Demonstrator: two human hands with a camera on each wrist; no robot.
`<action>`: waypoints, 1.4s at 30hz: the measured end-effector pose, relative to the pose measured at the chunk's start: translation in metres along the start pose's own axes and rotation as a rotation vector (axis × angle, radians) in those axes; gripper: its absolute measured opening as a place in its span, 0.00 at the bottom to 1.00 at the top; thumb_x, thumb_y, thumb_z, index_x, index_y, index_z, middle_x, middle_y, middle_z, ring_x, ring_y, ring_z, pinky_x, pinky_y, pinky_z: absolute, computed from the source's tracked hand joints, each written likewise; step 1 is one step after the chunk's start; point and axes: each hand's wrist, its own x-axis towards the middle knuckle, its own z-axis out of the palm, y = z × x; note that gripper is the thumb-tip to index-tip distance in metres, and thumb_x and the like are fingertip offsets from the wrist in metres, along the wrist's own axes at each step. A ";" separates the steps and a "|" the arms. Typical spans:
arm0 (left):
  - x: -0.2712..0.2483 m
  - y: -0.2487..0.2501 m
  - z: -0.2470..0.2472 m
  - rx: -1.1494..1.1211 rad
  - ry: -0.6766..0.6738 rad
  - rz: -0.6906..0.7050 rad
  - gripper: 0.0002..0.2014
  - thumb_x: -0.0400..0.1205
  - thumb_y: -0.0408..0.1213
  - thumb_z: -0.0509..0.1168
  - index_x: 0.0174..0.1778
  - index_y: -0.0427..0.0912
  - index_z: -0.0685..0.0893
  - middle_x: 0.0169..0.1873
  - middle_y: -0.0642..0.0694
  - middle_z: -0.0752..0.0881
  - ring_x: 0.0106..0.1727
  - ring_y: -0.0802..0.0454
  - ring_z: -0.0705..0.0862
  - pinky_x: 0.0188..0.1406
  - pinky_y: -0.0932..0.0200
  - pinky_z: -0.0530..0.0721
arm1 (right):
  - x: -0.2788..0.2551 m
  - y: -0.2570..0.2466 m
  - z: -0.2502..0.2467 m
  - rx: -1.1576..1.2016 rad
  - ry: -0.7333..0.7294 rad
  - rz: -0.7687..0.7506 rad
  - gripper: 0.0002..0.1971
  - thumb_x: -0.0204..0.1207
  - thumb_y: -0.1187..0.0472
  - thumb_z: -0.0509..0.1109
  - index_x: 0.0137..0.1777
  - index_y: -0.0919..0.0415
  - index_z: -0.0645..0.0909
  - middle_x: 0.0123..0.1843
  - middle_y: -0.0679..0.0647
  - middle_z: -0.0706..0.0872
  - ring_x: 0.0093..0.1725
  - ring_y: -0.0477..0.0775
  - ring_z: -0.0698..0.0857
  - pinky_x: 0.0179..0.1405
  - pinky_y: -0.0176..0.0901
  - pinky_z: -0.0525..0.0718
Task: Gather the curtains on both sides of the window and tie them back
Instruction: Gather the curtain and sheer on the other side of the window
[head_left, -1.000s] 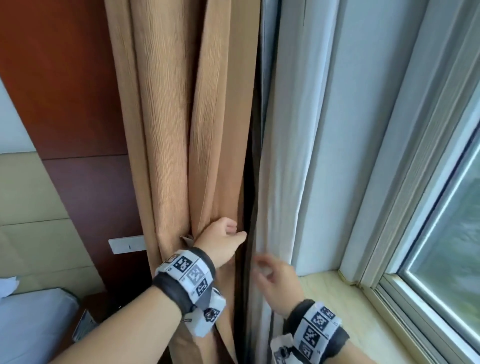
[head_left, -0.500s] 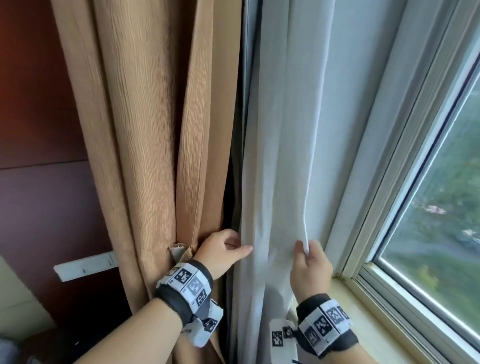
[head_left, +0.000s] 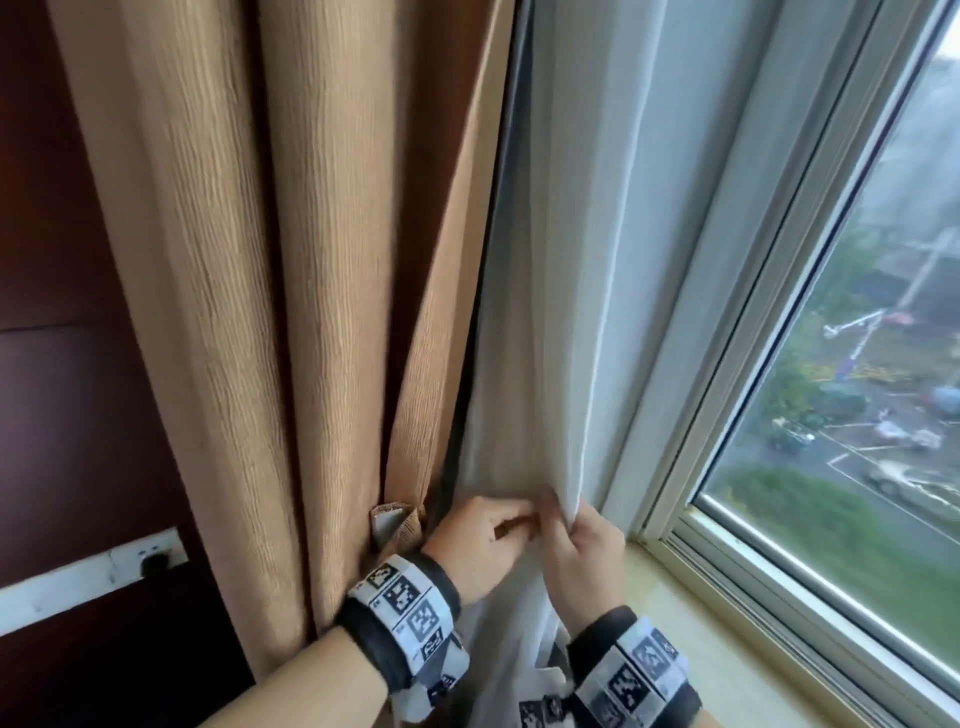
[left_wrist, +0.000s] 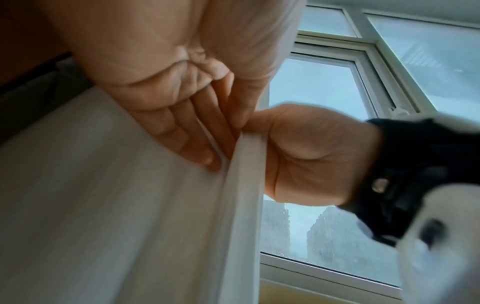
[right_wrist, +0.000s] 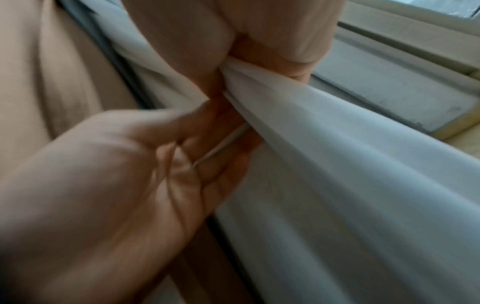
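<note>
A tan ribbed curtain (head_left: 291, 312) hangs gathered at the left. A white sheer curtain (head_left: 545, 312) hangs beside it, toward the window. My right hand (head_left: 553, 514) pinches the sheer's hemmed edge and holds it against my left hand (head_left: 522, 519). The left hand's fingers close over the sheer folds next to the tan bundle. From the left wrist view the left hand's fingers (left_wrist: 187, 139) lie on the sheer (left_wrist: 116, 205), and the right hand (left_wrist: 306, 156) meets them at the hem. A folded tan strip (head_left: 395, 525) pokes out beside my left wrist.
The window pane (head_left: 857, 415) and its pale frame (head_left: 727, 364) fill the right. A beige sill (head_left: 701, 665) runs under my right wrist. Dark wood wall panels (head_left: 62, 364) with a white socket strip (head_left: 78, 571) stand left of the tan curtain.
My right hand took the sheer's edge out by the window frame and drew it left until it met my left hand. The left hand stayed at the tan curtain.
</note>
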 end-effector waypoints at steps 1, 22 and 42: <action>0.000 -0.004 -0.002 -0.032 0.019 0.014 0.10 0.81 0.35 0.65 0.49 0.51 0.91 0.44 0.57 0.92 0.50 0.66 0.88 0.56 0.70 0.83 | 0.006 0.002 -0.003 -0.027 0.025 0.014 0.21 0.80 0.59 0.66 0.23 0.49 0.69 0.17 0.45 0.70 0.20 0.42 0.71 0.19 0.30 0.65; -0.009 -0.016 0.012 -0.077 0.167 0.011 0.06 0.77 0.38 0.71 0.36 0.42 0.88 0.33 0.50 0.90 0.36 0.61 0.87 0.40 0.64 0.86 | 0.003 0.011 -0.004 0.020 -0.013 0.035 0.22 0.79 0.50 0.66 0.27 0.61 0.74 0.22 0.48 0.78 0.22 0.43 0.75 0.23 0.40 0.73; 0.041 -0.053 -0.018 -0.088 0.269 -0.362 0.45 0.70 0.59 0.66 0.81 0.49 0.57 0.75 0.48 0.75 0.74 0.47 0.75 0.77 0.48 0.70 | 0.016 0.022 -0.023 -0.191 0.076 0.067 0.29 0.81 0.59 0.66 0.20 0.54 0.57 0.16 0.46 0.63 0.19 0.49 0.63 0.21 0.43 0.61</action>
